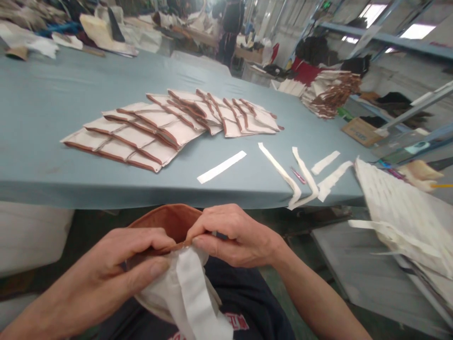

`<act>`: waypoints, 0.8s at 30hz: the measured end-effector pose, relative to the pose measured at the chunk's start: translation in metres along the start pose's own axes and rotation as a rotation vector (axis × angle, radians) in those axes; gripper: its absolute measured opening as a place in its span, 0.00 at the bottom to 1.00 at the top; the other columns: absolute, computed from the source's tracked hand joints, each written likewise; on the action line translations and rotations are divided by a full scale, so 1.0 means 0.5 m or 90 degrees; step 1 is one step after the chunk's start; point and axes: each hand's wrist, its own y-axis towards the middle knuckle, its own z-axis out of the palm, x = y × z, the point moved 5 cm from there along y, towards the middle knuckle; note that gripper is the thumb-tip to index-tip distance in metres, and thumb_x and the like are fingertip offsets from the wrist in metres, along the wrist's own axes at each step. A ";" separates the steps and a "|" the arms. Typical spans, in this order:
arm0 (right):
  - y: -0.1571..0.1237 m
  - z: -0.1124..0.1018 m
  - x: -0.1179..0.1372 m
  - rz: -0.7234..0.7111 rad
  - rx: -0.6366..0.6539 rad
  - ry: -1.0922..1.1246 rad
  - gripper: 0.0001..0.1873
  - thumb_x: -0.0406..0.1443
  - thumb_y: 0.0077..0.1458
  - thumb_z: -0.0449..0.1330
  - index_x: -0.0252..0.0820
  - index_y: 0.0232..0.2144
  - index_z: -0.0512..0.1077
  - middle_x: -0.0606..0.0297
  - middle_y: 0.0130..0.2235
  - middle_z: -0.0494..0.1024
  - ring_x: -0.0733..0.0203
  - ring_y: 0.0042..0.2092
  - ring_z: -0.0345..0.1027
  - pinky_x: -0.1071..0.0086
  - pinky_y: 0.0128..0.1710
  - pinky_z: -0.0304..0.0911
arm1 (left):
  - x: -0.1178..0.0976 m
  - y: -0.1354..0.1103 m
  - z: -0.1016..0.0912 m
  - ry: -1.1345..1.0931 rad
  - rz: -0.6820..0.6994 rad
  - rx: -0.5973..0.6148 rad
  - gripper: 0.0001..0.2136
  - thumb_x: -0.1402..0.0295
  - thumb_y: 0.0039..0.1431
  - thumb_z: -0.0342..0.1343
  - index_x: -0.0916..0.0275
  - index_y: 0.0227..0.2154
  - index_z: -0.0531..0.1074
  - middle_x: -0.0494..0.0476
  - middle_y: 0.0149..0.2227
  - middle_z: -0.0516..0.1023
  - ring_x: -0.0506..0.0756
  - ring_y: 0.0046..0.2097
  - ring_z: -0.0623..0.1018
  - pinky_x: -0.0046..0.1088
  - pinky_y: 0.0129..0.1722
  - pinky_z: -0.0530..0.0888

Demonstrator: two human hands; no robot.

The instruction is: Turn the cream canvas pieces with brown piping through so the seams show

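Note:
My left hand (130, 264) pinches the brown edge of a cream fabric piece (159, 295) with a brown inner side (173, 219). Close beside it, my right hand (230, 236) grips the same edge between thumb and fingers. From that edge a white strip (194, 288) hangs down over the cream cloth, in front of my dark clothing. The fabric is held just off the table's near side. Whatever lies under my fingertips is hidden.
On the blue-green table (42, 104) lies an overlapping row of cream pieces with brown edging (155, 127). Nearer are a white strip (222, 167), several cream strips (278, 167) and small purple snips (297, 175). Strips hang at right (399, 212). A person (230, 28) stands behind.

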 end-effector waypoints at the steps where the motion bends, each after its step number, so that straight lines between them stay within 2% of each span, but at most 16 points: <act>1: 0.000 0.000 -0.002 0.013 0.007 0.013 0.12 0.34 0.74 0.55 0.39 0.41 0.78 0.58 0.39 0.85 0.61 0.40 0.77 0.71 0.45 0.69 | 0.000 0.001 -0.002 0.011 -0.005 -0.007 0.07 0.63 0.70 0.59 0.50 0.38 0.83 0.41 0.35 0.87 0.48 0.35 0.84 0.14 0.37 0.74; 3: 0.003 0.002 -0.006 0.052 0.029 0.062 0.12 0.32 0.71 0.54 0.38 0.41 0.78 0.58 0.41 0.85 0.61 0.42 0.78 0.70 0.47 0.69 | -0.003 0.007 0.000 0.026 -0.012 0.001 0.10 0.63 0.72 0.56 0.52 0.38 0.83 0.42 0.35 0.87 0.48 0.36 0.84 0.14 0.39 0.74; 4: 0.006 0.004 -0.011 0.081 0.041 0.094 0.12 0.33 0.71 0.54 0.38 0.40 0.78 0.59 0.41 0.84 0.62 0.41 0.77 0.70 0.46 0.68 | -0.006 0.012 0.003 0.021 -0.012 0.017 0.12 0.63 0.73 0.55 0.53 0.36 0.82 0.43 0.33 0.86 0.48 0.34 0.83 0.15 0.37 0.73; 6: 0.011 0.009 -0.019 0.136 0.057 0.160 0.14 0.38 0.71 0.55 0.38 0.36 0.76 0.65 0.34 0.79 0.65 0.35 0.72 0.73 0.39 0.65 | -0.015 0.022 0.010 0.001 -0.012 0.044 0.16 0.63 0.74 0.53 0.56 0.30 0.78 0.43 0.26 0.79 0.47 0.27 0.77 0.16 0.29 0.70; 8: 0.017 0.015 -0.025 0.163 0.059 0.206 0.18 0.43 0.70 0.59 0.39 0.31 0.74 0.70 0.28 0.71 0.68 0.30 0.64 0.74 0.32 0.59 | -0.023 0.031 0.013 -0.009 -0.015 0.044 0.17 0.63 0.74 0.52 0.57 0.26 0.75 0.43 0.24 0.73 0.47 0.25 0.73 0.17 0.25 0.68; 10: 0.020 0.018 -0.027 0.158 0.043 0.234 0.18 0.44 0.68 0.63 0.39 0.29 0.72 0.73 0.26 0.66 0.70 0.28 0.59 0.75 0.30 0.56 | -0.028 0.035 0.015 -0.009 -0.018 0.037 0.17 0.63 0.74 0.52 0.57 0.26 0.74 0.42 0.24 0.72 0.47 0.25 0.71 0.18 0.25 0.66; 14: 0.015 0.030 -0.027 0.148 0.008 0.332 0.18 0.42 0.66 0.66 0.38 0.28 0.72 0.74 0.26 0.66 0.71 0.26 0.55 0.76 0.27 0.53 | -0.019 0.037 0.028 -0.068 -0.033 0.020 0.19 0.61 0.74 0.54 0.58 0.24 0.72 0.42 0.23 0.69 0.47 0.24 0.68 0.18 0.24 0.64; 19: 0.010 0.063 -0.034 0.142 -0.061 0.453 0.20 0.45 0.63 0.71 0.40 0.27 0.70 0.74 0.25 0.65 0.71 0.25 0.54 0.75 0.23 0.51 | 0.036 0.025 0.071 -0.363 -0.116 -0.014 0.24 0.50 0.72 0.58 0.59 0.23 0.67 0.43 0.24 0.64 0.48 0.24 0.63 0.20 0.21 0.62; 21: 0.011 0.070 -0.040 0.129 -0.108 0.454 0.22 0.46 0.62 0.71 0.41 0.25 0.68 0.74 0.24 0.65 0.71 0.24 0.53 0.74 0.23 0.52 | 0.052 0.016 0.080 -0.401 -0.130 -0.013 0.26 0.45 0.72 0.57 0.58 0.24 0.66 0.43 0.24 0.64 0.48 0.23 0.63 0.21 0.20 0.63; 24: 0.015 0.066 -0.049 0.114 -0.134 0.353 0.24 0.49 0.63 0.70 0.42 0.24 0.69 0.71 0.25 0.69 0.68 0.26 0.59 0.71 0.27 0.57 | 0.057 0.011 0.075 -0.403 -0.146 0.016 0.25 0.44 0.71 0.57 0.57 0.25 0.68 0.45 0.26 0.67 0.50 0.24 0.65 0.23 0.21 0.64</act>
